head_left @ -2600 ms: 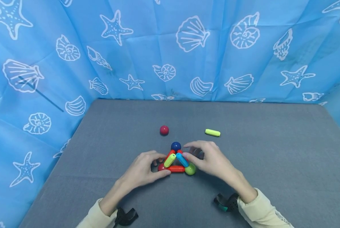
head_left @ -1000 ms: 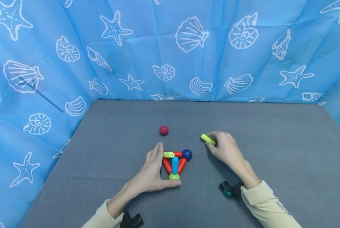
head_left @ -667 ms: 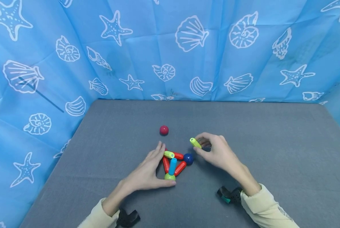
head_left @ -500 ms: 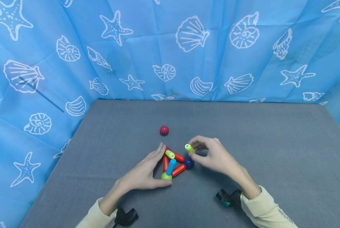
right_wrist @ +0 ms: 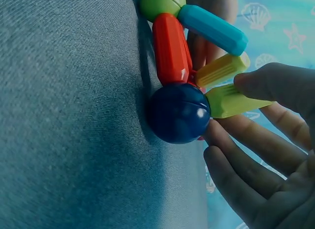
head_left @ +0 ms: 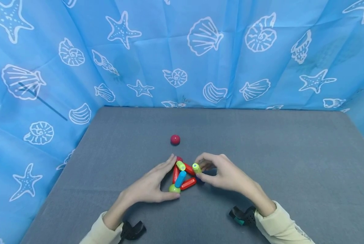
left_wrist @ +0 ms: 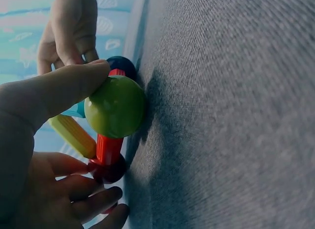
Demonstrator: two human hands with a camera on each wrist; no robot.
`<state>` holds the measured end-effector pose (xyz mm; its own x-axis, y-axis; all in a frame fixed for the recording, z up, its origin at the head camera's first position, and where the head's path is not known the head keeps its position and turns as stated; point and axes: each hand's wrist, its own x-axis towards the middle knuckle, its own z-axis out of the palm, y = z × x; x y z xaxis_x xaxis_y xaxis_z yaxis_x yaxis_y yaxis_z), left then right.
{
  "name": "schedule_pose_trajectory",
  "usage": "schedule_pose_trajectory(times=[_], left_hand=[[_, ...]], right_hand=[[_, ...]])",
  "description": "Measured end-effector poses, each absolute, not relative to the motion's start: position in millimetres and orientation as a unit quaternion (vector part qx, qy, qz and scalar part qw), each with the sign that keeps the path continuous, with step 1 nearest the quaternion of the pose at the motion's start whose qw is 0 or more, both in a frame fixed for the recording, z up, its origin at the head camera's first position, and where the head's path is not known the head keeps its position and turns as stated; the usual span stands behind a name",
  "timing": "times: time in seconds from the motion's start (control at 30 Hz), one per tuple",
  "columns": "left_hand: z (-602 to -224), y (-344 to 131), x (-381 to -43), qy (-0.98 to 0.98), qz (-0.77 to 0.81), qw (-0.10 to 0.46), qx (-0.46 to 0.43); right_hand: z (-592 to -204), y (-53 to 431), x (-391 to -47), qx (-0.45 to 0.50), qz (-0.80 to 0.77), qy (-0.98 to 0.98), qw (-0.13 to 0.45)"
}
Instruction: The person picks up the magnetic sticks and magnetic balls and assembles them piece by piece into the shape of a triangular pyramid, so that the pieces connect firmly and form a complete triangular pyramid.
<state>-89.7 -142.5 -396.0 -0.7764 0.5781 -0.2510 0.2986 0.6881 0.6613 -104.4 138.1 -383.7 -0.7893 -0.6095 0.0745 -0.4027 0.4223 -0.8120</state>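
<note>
A triangle of red magnetic rods [head_left: 188, 183] lies on the table, with a green ball [head_left: 174, 188], a red ball [head_left: 179, 158] and a dark blue ball [right_wrist: 178, 113] at its corners. My left hand [head_left: 151, 184] holds it across one side, thumb on the green ball and fingers at the red one. A light blue rod [head_left: 180, 179] rises from the green ball and a yellow-green rod [head_left: 180, 165] from the red ball, both leaning inward. My right hand [head_left: 222, 171] pinches another yellow-green rod [right_wrist: 229, 102], its lower end at the blue ball.
A loose dark red ball [head_left: 175, 139] lies behind the triangle on the grey cloth-covered table [head_left: 285, 142]. A blue curtain [head_left: 157, 51] with shell prints hangs along the back and left edges.
My right hand has picked up the loose yellow-green rod and brought it left and nearer to the blue ball. The triangle has turned, its blue corner swinging from the back to the right.
</note>
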Motion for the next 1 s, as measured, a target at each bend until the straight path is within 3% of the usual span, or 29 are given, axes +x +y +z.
schedule_pose_trajectory(times=[0.3, 0.63, 1.0], left_hand=[[-396.7, -147.1, -89.6, 0.892, 0.306, 0.214, 0.256], [-398.9, -137.2, -86.1, 0.901, 0.311, 0.149, 0.265], [-399.6, -136.8, -87.0, 0.901, 0.314, 0.141, 0.264]], right_hand=[[-382.8, 132.8, -102.1, -0.315, -0.411, 0.849, 0.110], [-380.9, 122.4, -99.4, -0.310, -0.368, 0.871, 0.100], [-381.6, 121.3, -96.7, -0.308, -0.328, 0.887, 0.103]])
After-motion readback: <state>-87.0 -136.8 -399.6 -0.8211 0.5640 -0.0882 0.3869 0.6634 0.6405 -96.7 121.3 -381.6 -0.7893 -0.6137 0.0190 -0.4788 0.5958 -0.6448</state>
